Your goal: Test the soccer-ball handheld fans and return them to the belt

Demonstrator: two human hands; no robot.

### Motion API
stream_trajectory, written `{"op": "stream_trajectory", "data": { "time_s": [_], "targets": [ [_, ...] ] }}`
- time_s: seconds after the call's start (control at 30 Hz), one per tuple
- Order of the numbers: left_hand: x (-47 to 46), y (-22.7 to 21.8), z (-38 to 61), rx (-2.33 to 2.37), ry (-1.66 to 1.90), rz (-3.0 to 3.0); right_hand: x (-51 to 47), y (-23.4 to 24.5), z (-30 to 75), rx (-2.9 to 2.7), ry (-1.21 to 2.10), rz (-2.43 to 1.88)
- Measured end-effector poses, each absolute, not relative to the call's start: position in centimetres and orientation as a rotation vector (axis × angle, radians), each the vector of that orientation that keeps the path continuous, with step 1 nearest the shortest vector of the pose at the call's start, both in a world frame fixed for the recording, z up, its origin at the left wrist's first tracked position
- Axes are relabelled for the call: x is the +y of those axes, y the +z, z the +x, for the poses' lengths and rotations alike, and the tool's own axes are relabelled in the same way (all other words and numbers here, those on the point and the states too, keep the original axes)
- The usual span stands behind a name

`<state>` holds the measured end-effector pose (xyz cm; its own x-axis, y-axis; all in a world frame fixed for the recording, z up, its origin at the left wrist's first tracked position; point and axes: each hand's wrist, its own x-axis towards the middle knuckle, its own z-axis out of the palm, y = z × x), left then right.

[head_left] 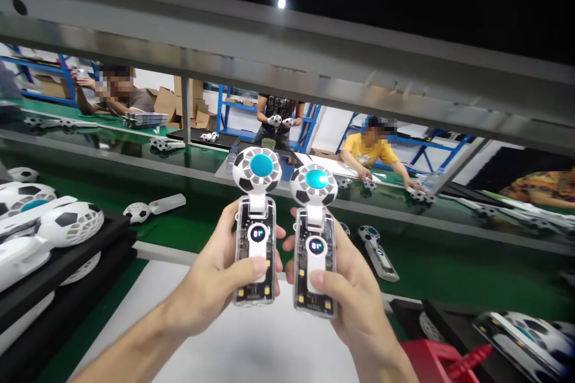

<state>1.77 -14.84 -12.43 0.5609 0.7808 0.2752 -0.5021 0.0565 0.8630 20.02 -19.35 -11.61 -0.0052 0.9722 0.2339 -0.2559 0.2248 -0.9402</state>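
Left hand (224,272) grips one handheld fan (256,230) upright, thumb on its button; right hand (345,290) grips a second fan (315,239) likewise. Both are raised side by side above the counter (233,341), displays lit and facing the wearer, apparently for reading. More fans on the black tray (67,263) at left. Green conveyor belt (202,221) beyond.

Both forearms (135,347) cut off below; display digits (257,232) unreadable.

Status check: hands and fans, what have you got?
Left hand grips left fan, thumb on button. Right hand grips right fan likewise. Both upright, displays lit. Nothing in the way.
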Motion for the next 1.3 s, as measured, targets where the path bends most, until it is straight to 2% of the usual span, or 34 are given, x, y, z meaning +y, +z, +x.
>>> {"op": "stream_trajectory", "data": {
  "time_s": [0.83, 1.07, 1.23, 1.3],
  "targets": [
    [-15.0, -12.7, 2.2, 0.243, 0.977, 1.070, -18.7, -11.5, 19.7, -1.092, 1.166, -0.799],
    [-14.7, -12.6, 2.6, 0.352, 1.024, 1.045, -18.4, -11.7, 18.9, -1.073, 1.127, -0.827],
    [-14.3, -11.8, 2.0, 0.379, 1.118, 1.056, -18.5, -11.5, 19.1, -0.933, 0.928, -0.869],
    [-14.3, -11.7, 1.8, 0.377, 1.169, 1.095, -18.4, -11.5, 19.4, -0.849, 1.000, -0.849]
  ]
}}
